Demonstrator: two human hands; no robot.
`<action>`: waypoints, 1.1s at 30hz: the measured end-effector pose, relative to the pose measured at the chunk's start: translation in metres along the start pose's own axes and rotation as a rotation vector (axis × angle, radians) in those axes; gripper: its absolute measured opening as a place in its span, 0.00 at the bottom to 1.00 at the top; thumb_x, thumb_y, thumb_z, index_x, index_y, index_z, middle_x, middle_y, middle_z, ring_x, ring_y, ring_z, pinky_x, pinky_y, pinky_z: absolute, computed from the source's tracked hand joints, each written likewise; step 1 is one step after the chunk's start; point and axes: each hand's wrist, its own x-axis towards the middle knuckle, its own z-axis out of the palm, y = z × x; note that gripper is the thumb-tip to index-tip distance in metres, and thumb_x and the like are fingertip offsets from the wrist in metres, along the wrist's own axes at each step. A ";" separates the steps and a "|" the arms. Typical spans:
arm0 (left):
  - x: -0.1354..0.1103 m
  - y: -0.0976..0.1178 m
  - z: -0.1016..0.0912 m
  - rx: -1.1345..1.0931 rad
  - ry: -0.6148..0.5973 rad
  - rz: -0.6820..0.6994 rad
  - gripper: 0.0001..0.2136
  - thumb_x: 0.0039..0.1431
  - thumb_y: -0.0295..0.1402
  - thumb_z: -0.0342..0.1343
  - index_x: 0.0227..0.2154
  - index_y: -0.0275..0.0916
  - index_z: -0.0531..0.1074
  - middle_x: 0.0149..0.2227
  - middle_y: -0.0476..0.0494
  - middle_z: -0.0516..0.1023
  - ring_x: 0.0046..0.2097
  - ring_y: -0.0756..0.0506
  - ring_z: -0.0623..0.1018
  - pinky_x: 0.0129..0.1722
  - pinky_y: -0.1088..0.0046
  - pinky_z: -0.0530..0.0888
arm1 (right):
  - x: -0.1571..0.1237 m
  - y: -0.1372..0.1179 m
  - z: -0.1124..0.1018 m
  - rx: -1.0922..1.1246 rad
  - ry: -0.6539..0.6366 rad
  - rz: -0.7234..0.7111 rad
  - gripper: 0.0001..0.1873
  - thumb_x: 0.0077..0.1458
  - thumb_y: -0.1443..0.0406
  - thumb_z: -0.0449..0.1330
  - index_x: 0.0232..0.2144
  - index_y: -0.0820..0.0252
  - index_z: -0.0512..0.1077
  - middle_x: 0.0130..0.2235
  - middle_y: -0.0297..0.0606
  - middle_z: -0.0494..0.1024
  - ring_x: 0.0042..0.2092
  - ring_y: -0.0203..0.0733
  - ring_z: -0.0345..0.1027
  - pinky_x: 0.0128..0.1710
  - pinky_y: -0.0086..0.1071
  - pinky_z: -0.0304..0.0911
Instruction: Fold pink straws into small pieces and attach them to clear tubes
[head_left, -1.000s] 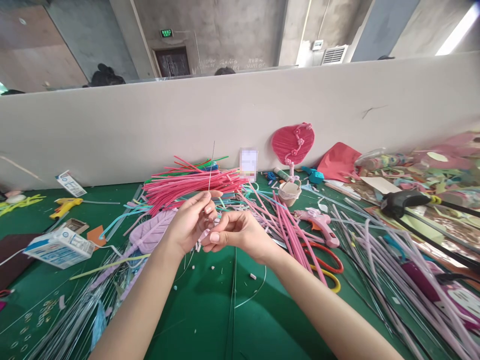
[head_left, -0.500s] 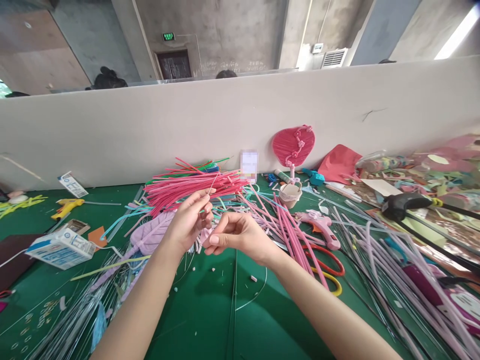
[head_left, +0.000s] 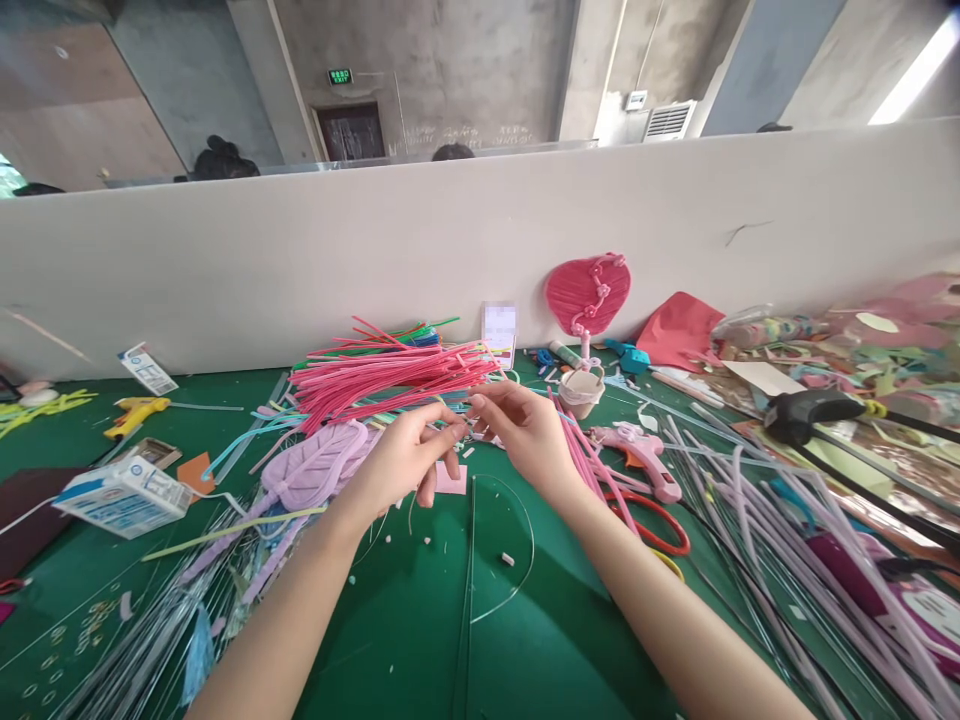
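Nearest, two thin dark straight wires (head_left: 467, 600) run in from the counter's near edge, beside a pale curved strand (head_left: 531, 550). A small pale pink cylindrical bit (head_left: 508, 559) lies within that curve. Farther in, the left hand (head_left: 409, 455) and right hand (head_left: 536, 440) hang over the green counter (head_left: 585, 640), fingertips nearly meeting. Each hand's thumb and forefinger are drawn close at the tips; whether they are clamped on anything is too small to tell. A flat pale pink rectangular piece (head_left: 451, 480) shows just beside the left hand's lower fingers. Left of that hand lies a lilac ribbed leaf shape (head_left: 311, 470); right of the right hand, a pink glue gun (head_left: 637, 458). Toward the far edge sit heaped pink and red rods (head_left: 375, 378), before a whitish upright partition (head_left: 300, 260).
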 end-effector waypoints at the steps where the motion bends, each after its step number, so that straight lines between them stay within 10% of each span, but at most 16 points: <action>1: 0.000 -0.001 0.001 0.015 -0.011 -0.007 0.11 0.62 0.42 0.52 0.38 0.40 0.68 0.22 0.53 0.76 0.11 0.57 0.64 0.12 0.83 0.59 | 0.000 0.001 0.000 -0.010 -0.001 -0.004 0.17 0.53 0.52 0.61 0.35 0.60 0.73 0.27 0.34 0.77 0.27 0.36 0.71 0.28 0.31 0.68; 15: 0.007 -0.009 -0.015 -0.085 -0.107 -0.270 0.08 0.61 0.38 0.53 0.35 0.39 0.67 0.16 0.58 0.67 0.09 0.59 0.54 0.08 0.84 0.52 | 0.002 -0.001 -0.031 -0.692 0.105 -0.403 0.20 0.61 0.68 0.46 0.52 0.56 0.69 0.37 0.36 0.81 0.34 0.37 0.77 0.35 0.33 0.71; 23: -0.011 -0.024 -0.016 0.285 0.056 -0.324 0.05 0.61 0.36 0.48 0.34 0.41 0.61 0.23 0.51 0.77 0.15 0.52 0.72 0.13 0.79 0.67 | 0.000 -0.039 -0.049 -0.609 0.402 -0.335 0.18 0.65 0.61 0.44 0.48 0.60 0.70 0.34 0.38 0.81 0.30 0.36 0.76 0.33 0.31 0.68; 28: -0.040 -0.046 -0.014 0.139 -0.033 -0.490 0.09 0.62 0.41 0.46 0.36 0.41 0.57 0.28 0.45 0.80 0.22 0.46 0.79 0.20 0.73 0.74 | -0.022 -0.042 -0.048 -0.953 -0.151 -0.046 0.12 0.60 0.62 0.53 0.36 0.59 0.76 0.26 0.36 0.79 0.29 0.42 0.74 0.32 0.35 0.66; 33: -0.060 -0.063 -0.012 0.096 -0.090 -0.547 0.14 0.62 0.47 0.45 0.38 0.40 0.58 0.33 0.40 0.80 0.30 0.43 0.82 0.28 0.69 0.77 | -0.070 -0.009 -0.042 -0.948 -0.642 0.168 0.12 0.58 0.62 0.57 0.42 0.58 0.76 0.41 0.41 0.79 0.40 0.46 0.74 0.40 0.38 0.68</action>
